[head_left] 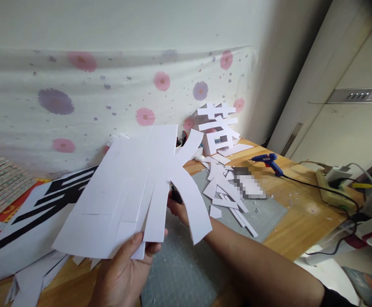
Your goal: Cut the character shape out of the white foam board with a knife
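My left hand (125,268) grips the lower edge of a white foam board sheet (109,183), thumb in front and fingers behind. The board is held up and tilted above the mat. Its right part is cut into curved strokes, and slits run down its lower half. My right hand (177,209) is behind the board, partly hidden, closed around what looks like a black-handled craft knife (176,195). The knife's tip is at the notch between two strokes. Beneath lies a grey-green cutting mat (186,264).
White offcuts (226,196) litter the mat. A blue glue gun (269,162) lies on the wooden table (301,204), its cord reaching a power strip (333,187). A white built-up character (217,128) stands at the back. Left are a sheet with black strokes (45,209) and more white pieces (34,277).
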Available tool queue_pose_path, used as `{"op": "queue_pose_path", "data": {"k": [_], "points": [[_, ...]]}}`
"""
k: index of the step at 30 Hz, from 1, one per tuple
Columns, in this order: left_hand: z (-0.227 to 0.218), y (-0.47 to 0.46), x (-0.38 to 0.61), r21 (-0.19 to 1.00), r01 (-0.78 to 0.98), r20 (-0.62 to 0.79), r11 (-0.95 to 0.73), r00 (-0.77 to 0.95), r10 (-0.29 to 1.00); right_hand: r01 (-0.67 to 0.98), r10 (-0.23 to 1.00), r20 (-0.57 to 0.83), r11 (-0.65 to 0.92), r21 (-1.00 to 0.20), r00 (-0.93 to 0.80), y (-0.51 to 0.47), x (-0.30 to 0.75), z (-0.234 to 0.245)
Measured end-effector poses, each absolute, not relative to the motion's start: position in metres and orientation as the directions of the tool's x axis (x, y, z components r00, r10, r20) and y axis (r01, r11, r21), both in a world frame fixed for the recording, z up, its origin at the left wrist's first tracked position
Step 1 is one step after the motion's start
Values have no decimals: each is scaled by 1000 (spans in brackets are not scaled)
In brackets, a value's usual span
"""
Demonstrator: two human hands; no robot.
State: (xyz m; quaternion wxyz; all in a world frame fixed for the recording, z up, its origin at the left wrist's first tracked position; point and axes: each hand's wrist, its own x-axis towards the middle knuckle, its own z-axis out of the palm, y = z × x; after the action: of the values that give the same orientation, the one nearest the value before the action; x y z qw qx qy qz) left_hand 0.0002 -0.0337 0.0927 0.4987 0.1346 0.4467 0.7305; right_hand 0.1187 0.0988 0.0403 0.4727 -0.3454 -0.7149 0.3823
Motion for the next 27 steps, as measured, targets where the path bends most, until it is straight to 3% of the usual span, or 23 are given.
{"op": "queue_pose_path", "data": {"k": [7,12,27], "points": [[101,-30,-2,752,-654,-323,-79,-471,821,206,795,438,553,-807,-418,108,122,35],[102,-29,-2,756,-651,-333,-73,-477,813,342,800,509,597,-725,-318,104,122,35],[92,-37,0,835,-541,-212,-97,-479,852,265,842,497,538,-800,-210,95,122,34]]}}
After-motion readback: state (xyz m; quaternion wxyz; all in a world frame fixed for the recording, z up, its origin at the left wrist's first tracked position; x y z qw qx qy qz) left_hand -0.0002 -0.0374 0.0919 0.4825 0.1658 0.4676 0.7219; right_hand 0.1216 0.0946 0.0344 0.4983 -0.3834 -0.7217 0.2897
